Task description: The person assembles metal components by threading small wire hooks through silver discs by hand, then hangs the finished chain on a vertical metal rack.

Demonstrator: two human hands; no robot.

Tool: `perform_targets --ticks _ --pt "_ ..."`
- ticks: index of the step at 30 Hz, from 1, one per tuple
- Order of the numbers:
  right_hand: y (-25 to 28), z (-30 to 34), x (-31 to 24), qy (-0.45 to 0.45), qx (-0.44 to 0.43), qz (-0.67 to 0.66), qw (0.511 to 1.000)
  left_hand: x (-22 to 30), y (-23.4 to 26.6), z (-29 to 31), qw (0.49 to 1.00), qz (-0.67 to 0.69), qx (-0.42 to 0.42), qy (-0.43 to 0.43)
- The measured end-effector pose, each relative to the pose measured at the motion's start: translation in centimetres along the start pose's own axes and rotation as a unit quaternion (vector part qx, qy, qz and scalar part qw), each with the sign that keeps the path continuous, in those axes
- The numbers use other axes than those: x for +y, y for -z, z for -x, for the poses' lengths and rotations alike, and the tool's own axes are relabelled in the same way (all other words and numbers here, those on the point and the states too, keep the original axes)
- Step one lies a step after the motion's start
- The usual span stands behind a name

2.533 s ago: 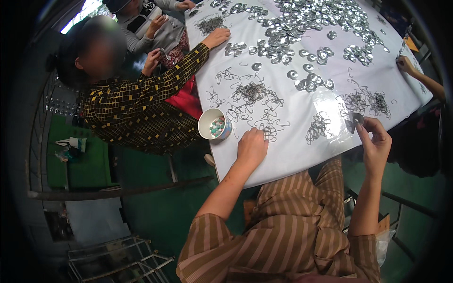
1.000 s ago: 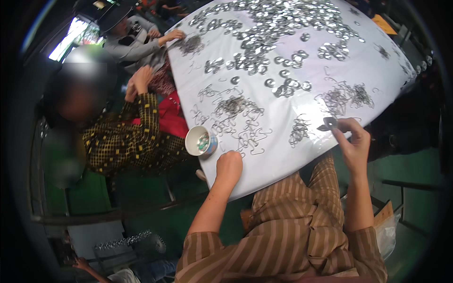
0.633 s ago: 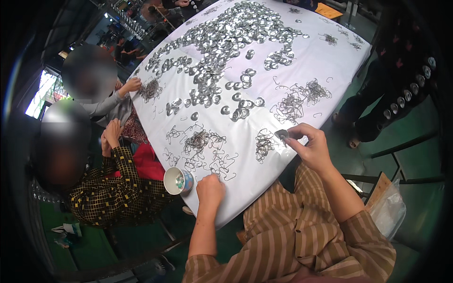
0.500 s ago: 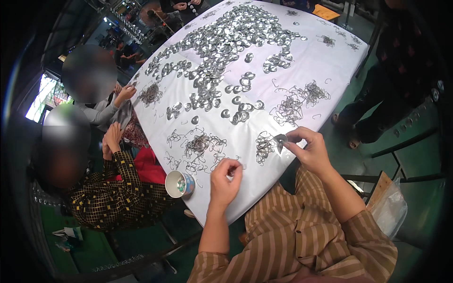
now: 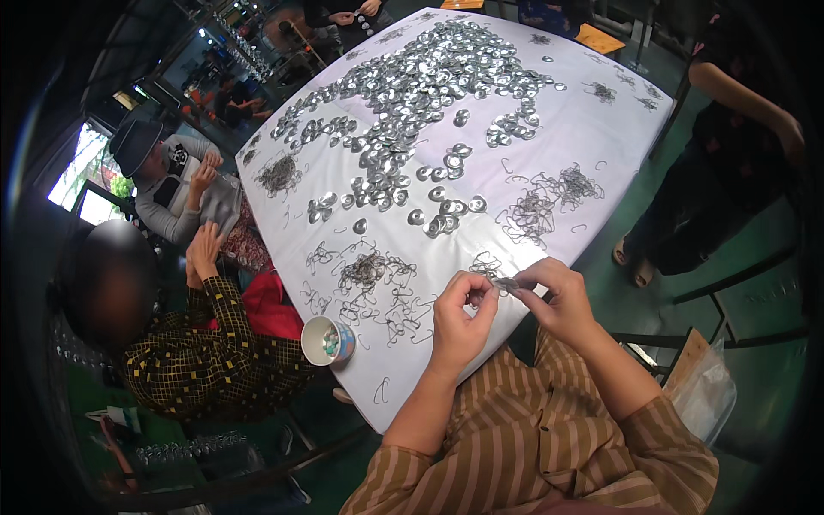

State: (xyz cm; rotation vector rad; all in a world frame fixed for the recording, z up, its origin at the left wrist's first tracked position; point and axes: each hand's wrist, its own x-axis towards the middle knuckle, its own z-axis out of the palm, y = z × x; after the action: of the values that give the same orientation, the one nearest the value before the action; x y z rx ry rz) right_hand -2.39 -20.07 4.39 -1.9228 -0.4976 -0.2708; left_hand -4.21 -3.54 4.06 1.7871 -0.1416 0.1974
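Note:
Near the table's front edge, my right hand (image 5: 562, 302) pinches a small silver metal disc (image 5: 505, 284) between thumb and fingertips. My left hand (image 5: 463, 330) is closed in a pinch right against the disc's left side. Whatever lies between the left fingertips is too small to make out. Just beyond both hands is a small heap of bent wire hooks (image 5: 486, 263), partly covered by them. A larger tangle of wire hooks (image 5: 364, 273) spreads to the left. Many similar silver discs (image 5: 386, 163) are strewn across the middle and far part of the white-covered table (image 5: 283, 232).
A paper cup (image 5: 343, 342) holding small pale pieces stands at the left table edge. Another wire-hook heap (image 5: 532, 215) lies to the right. Two people sit along the left side, one in a checked sleeve (image 5: 227, 322); another person (image 5: 730, 163) stands at right.
My left hand has moved right and come up to the disc. My right hand has brought the disc slightly down and left, so the two hands now meet.

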Motion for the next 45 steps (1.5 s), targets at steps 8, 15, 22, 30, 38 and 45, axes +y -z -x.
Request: perform_targets --ticks 8,15,22,30,38,45 --pt "-0.9 -0.2 0.1 0.049 0.001 0.049 0.998 -0.2 0.0 0.0 0.999 -0.005 0.035 -0.012" --pt "-1.4 0.1 0.5 0.029 0.001 0.031 0.999 -0.2 -0.4 0.7 0.978 0.168 0.042 0.112" --pt "-0.4 -1.4 1.5 0.082 -0.106 -0.049 0.990 -1.0 0.7 0.5 0.990 -0.077 0.069 -0.093" --pt "-6.9 -7.9 11.4 0.083 0.012 0.289 0.954 -0.9 1.5 1.1 0.987 -0.126 0.047 -0.090" --pt "-8.9 -11.2 14.7 0.021 -0.018 0.338 0.941 -1.7 2.1 0.7 0.988 -0.131 0.047 -0.074" --pt "-3.2 -7.9 5.7 -0.189 -0.143 -0.223 0.946 -1.7 1.4 -1.5 0.977 -0.173 0.040 -0.120"
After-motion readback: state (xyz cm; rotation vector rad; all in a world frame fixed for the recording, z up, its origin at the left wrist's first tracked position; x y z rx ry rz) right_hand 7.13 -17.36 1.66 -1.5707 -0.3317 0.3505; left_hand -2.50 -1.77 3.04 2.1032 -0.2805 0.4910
